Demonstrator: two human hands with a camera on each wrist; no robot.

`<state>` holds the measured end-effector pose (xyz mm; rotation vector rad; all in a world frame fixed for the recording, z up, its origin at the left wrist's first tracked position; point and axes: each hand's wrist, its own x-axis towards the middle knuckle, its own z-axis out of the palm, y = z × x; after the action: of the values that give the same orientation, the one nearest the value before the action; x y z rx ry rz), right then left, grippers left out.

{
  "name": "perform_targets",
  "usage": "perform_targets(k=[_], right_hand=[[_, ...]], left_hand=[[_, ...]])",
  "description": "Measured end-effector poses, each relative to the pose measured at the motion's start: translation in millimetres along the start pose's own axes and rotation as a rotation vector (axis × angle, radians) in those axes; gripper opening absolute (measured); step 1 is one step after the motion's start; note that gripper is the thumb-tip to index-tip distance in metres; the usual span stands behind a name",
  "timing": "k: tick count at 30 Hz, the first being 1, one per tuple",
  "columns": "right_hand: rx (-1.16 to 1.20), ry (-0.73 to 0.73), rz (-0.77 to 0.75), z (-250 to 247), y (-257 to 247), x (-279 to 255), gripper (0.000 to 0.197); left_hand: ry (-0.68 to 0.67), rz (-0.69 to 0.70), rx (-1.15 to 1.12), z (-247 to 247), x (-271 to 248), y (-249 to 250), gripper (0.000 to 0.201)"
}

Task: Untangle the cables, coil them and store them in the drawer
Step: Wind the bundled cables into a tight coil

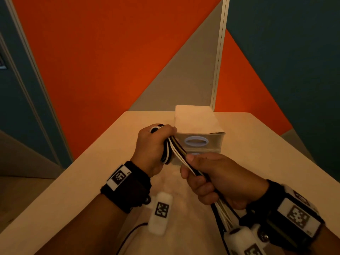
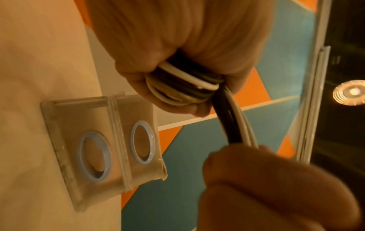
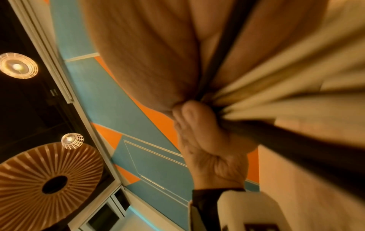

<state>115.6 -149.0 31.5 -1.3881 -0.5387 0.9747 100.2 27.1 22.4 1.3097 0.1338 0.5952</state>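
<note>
My left hand grips a coil of black and white cables, held above the table in front of the drawer unit. The same coil shows in the left wrist view, wrapped by my curled fingers. A straight run of black and white cables leads from the coil down into my right hand, which grips the strands in a fist. The loose strands trail on past my right wrist. The right wrist view shows blurred cables running through that fist.
A small translucent two-drawer unit with blue ring handles stands on the beige table, both drawers shut. A thin black wire lies near the front edge. Orange and teal partition walls stand behind the table.
</note>
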Motion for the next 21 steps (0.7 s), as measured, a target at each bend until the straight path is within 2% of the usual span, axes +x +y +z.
perform_targets(k=[3,7,11,18,21], right_hand=[[0.011,-0.050,0.001,1.0,1.6,0.7,0.040],[-0.071,-0.063,0.037,2.3,8.6,6.1,0.044],[-0.120,-0.037,0.084,0.9,9.1,6.1,0.047],[-0.218,-0.028,0.093,4.3,16.4,8.3,0.048],[-0.204,-0.059,0.031,2.1,16.7,8.5,0.033]], left_hand=[[0.096,-0.110,-0.146,2.0,1.6,1.2,0.026],[0.009,-0.225,-0.317,12.1,-6.4,-5.0,0.045],[-0.034,-0.352,-0.460,18.8,-11.4,-5.7,0.040],[0.003,-0.378,-0.442,22.6,-19.8,-5.6,0.033],[0.035,-0.197,-0.255,23.8,-21.3,-3.4,0.039]])
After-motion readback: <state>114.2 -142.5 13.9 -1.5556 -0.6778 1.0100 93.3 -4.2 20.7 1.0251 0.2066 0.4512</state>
